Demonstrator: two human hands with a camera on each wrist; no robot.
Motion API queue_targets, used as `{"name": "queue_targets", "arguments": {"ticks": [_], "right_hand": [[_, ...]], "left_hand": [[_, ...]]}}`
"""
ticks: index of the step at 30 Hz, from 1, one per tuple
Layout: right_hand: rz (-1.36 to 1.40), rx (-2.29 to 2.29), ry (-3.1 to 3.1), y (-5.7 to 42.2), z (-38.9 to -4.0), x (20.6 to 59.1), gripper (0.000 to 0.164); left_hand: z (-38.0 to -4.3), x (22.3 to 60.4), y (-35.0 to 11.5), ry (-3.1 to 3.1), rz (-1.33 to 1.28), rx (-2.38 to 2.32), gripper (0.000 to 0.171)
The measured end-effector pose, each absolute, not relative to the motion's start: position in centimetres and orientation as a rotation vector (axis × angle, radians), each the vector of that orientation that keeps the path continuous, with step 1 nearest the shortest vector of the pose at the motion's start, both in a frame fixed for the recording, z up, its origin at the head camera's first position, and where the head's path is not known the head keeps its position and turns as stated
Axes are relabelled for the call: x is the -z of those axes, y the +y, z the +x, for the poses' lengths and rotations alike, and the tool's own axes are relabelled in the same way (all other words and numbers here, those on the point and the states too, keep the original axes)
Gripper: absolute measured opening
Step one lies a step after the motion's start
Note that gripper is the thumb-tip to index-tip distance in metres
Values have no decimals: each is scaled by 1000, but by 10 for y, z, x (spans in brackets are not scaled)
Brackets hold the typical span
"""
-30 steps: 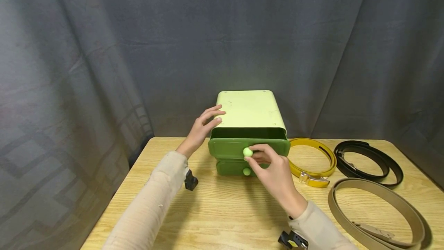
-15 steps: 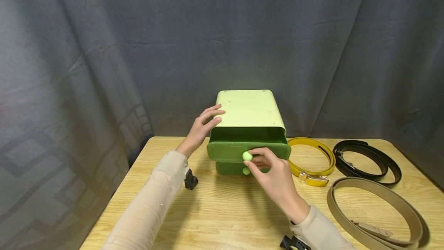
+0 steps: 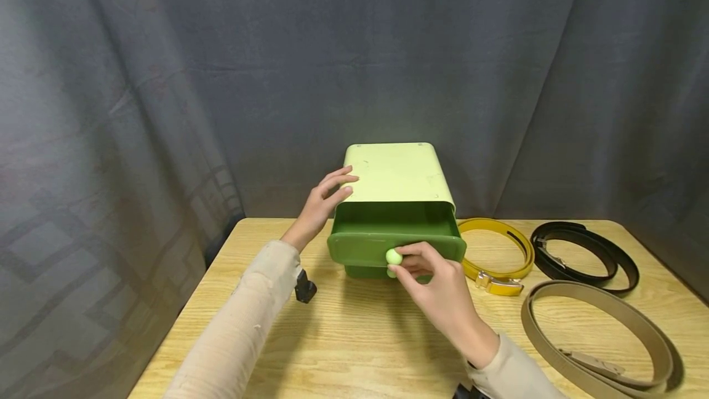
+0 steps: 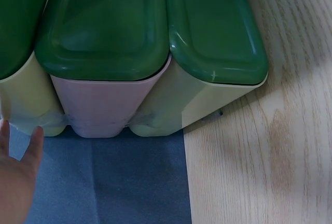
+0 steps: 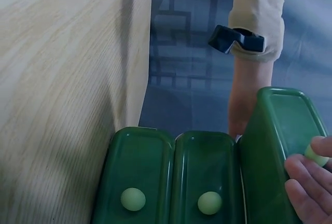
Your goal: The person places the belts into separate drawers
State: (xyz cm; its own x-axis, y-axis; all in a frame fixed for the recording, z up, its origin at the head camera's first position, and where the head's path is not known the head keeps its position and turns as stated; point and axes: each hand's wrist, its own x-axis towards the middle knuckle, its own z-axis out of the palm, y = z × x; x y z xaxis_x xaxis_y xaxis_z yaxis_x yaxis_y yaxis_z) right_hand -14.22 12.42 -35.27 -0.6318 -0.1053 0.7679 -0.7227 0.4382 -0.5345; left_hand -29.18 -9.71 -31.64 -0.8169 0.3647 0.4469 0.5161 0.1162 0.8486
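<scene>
Head view: R hand [image 3: 441, 286] has a narrow grip, thumb & fingers pinching the round light-green knob [image 3: 394, 257] of the top drawer [image 3: 357, 250]. Knob sits right at the fingertips, approx. mid-width on the drawer front; rest of the hand is to the right of it, covering part of the front's right half. Drawer is partway out, its front well clear of the front edge of the pale-green box [image 3: 396, 171], w/ the gap behind showing the dark-green inside.

L hand [image 3: 320, 205] has its fingers spread wide, tips resting on the left edge of the box top; nothing pinched there.

Box stands near the far edge of the wooden table [image 3: 349, 343], approx. mid-width. R wrist view: three dark-green fronts in a row; the gripped one sticks out past the middle drawer [image 5: 203, 156] & bottom drawer [image 5: 141, 154], both w/ their own round knobs, both pushed in. L wrist view: box side is in three sections, the middle one [image 4: 106, 107] pinkish.

Belts, all coiled on the table's right part: yellow belt [image 3: 530, 256] w/ silver buckle just beside the box, black belt [image 3: 595, 242] near the far right corner, tan belt [image 3: 530, 322] in front of them twd the right edge. Grey curtain [image 3: 354, 66] hangs behind the far edge.
</scene>
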Motion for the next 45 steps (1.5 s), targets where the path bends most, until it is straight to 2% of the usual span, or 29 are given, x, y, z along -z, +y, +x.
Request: {"name": "queue_targets", "arguments": {"ticks": [5,12,22,45], "right_hand": [[699,-1195,-2020,123,-135,352,37],[703,-1189,-2023,122,-125,351,37],[712,-1158,-2027,122,-115,351,38],[781,-1075,-1986,130,-97,361,46]], "left_hand": [[-271,298,-96,-2271,-889,1804,34],[-269,296,-95,-2283,-901,1779,35],[-294,321,-99,-2257,-892,1771,34],[-298,323,-93,-2253,-888,1784,34]]}}
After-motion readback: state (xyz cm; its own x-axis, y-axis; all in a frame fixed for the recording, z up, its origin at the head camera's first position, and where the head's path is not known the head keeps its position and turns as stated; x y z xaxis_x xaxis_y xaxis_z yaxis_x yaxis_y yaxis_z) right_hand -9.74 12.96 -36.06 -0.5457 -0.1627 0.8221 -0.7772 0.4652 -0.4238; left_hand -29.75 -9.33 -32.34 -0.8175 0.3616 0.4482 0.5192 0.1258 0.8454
